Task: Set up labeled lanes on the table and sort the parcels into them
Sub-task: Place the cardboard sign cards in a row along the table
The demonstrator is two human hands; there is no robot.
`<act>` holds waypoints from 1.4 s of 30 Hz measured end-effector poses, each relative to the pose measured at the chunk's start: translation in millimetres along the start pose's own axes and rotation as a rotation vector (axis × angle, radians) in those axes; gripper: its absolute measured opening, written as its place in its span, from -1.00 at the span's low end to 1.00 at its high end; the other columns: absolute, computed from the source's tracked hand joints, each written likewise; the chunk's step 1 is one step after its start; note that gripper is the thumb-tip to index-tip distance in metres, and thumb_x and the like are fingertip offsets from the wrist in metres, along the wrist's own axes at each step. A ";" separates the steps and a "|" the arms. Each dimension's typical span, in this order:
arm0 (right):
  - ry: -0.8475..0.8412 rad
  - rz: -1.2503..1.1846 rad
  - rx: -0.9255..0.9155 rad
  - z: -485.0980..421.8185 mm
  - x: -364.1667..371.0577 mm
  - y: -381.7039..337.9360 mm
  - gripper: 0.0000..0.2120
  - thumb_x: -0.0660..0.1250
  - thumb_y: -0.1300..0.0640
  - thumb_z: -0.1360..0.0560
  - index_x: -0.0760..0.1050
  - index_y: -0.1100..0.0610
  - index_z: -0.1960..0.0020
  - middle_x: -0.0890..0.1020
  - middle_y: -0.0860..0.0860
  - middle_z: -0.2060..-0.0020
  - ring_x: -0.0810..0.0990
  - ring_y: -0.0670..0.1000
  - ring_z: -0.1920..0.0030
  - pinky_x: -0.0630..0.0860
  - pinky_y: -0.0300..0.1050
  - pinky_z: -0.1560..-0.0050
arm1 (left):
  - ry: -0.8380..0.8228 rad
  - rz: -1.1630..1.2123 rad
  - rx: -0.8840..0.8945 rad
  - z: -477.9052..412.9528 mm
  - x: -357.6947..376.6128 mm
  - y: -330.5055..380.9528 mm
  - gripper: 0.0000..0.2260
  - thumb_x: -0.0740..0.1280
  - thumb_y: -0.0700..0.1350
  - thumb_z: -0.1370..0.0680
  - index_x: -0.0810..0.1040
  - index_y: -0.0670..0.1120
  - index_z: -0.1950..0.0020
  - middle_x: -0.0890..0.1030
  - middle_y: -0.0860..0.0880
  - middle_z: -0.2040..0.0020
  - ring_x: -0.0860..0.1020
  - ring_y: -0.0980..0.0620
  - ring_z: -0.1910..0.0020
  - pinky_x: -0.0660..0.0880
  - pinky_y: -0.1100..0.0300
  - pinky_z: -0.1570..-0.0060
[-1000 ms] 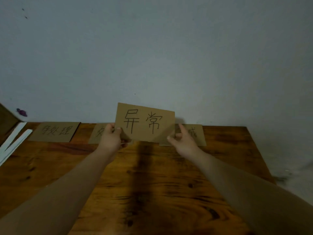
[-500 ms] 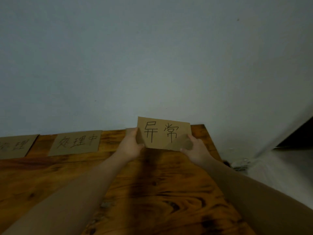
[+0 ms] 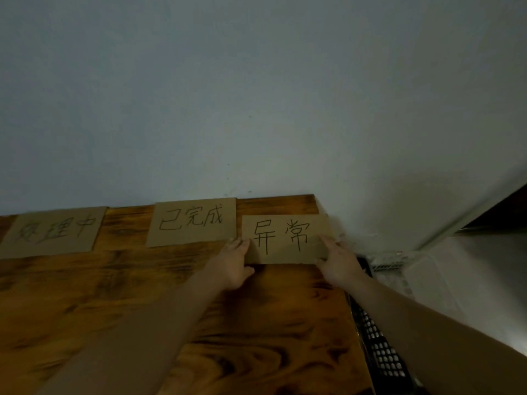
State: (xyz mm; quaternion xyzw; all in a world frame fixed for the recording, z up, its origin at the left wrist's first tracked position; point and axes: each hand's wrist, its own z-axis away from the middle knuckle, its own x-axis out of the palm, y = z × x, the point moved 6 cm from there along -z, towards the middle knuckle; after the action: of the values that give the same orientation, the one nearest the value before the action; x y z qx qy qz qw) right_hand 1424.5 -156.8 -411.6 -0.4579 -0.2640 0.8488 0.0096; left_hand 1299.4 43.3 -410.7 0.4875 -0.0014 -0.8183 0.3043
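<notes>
A brown cardboard label reading 异常 (image 3: 285,239) lies at the far right corner of the wooden table (image 3: 159,295), just right of the label 已完成 (image 3: 192,222). My left hand (image 3: 232,265) pinches the 异常 label's lower left corner. My right hand (image 3: 336,262) holds its right edge. Another label, 处理中 (image 3: 54,233), lies further left along the back edge. No parcels are in view.
A pale wall (image 3: 256,95) rises directly behind the table's back edge. A black perforated crate (image 3: 379,346) stands off the table's right side. Pale floor (image 3: 456,280) lies beyond it.
Both hands carried the 异常 label rightward and down from the air to the table's far right corner. The view swung right, and the 已完成 label came into sight.
</notes>
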 end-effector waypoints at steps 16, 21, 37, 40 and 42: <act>-0.078 0.524 -0.256 -25.0 42.0 -48.0 -0.41 -0.02 -0.25 -0.59 -0.03 -0.05 -0.54 -0.09 0.06 -0.56 -0.12 0.13 -0.54 -0.08 0.13 -0.49 | 0.094 -0.150 -0.180 -28.8 -15.1 -95.3 -0.39 0.04 0.28 -0.57 -0.18 0.22 -0.53 -0.25 0.01 -0.56 -0.27 -0.17 -0.52 -0.12 -0.28 -0.45; -0.078 0.526 -0.229 -38.7 45.0 -67.3 -0.39 -0.04 -0.26 -0.59 -0.02 -0.02 -0.54 -0.07 0.08 -0.56 -0.11 0.15 -0.54 -0.05 0.14 -0.50 | 0.108 -0.124 -0.215 -22.4 -20.3 -117.0 -0.40 0.04 0.29 -0.56 -0.13 0.21 -0.53 -0.22 0.02 -0.56 -0.25 -0.17 -0.52 -0.12 -0.29 -0.44; -0.096 0.490 -0.109 -75.0 41.3 -92.1 -0.31 -0.10 -0.32 -0.57 -0.12 0.02 -0.57 -0.16 0.09 -0.56 -0.19 0.14 -0.55 -0.13 0.21 -0.50 | 0.058 -0.046 -0.226 -16.8 -34.2 -162.2 -0.38 0.09 0.30 -0.55 -0.09 0.23 -0.53 -0.21 0.02 -0.57 -0.23 -0.20 -0.52 -0.09 -0.28 -0.44; -0.048 0.519 -0.112 -74.9 41.9 -97.4 -0.28 -0.09 -0.34 -0.56 -0.07 0.06 -0.57 -0.12 0.12 -0.56 -0.17 0.15 -0.55 -0.11 0.23 -0.50 | 0.155 0.024 -0.220 -9.7 -43.3 -166.4 -0.38 0.10 0.25 -0.57 -0.10 0.18 -0.54 -0.18 0.02 -0.57 -0.18 -0.14 -0.54 -0.06 -0.24 -0.46; 0.001 0.560 -0.163 -71.3 44.4 -107.6 -0.28 -0.08 -0.32 -0.56 -0.05 0.09 -0.56 -0.10 0.13 -0.56 -0.17 0.16 -0.54 -0.10 0.24 -0.50 | 0.220 0.079 -0.273 1.1 -50.1 -182.3 -0.39 0.09 0.23 -0.58 -0.11 0.15 -0.55 -0.16 0.00 -0.57 -0.18 -0.12 -0.54 -0.07 -0.21 -0.47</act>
State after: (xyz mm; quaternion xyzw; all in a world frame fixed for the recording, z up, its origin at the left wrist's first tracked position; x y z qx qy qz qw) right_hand 1430.2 -21.5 -428.2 -0.5128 -0.1947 0.7942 -0.2616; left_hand 1225.0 216.6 -424.7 0.5279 0.1239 -0.7401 0.3978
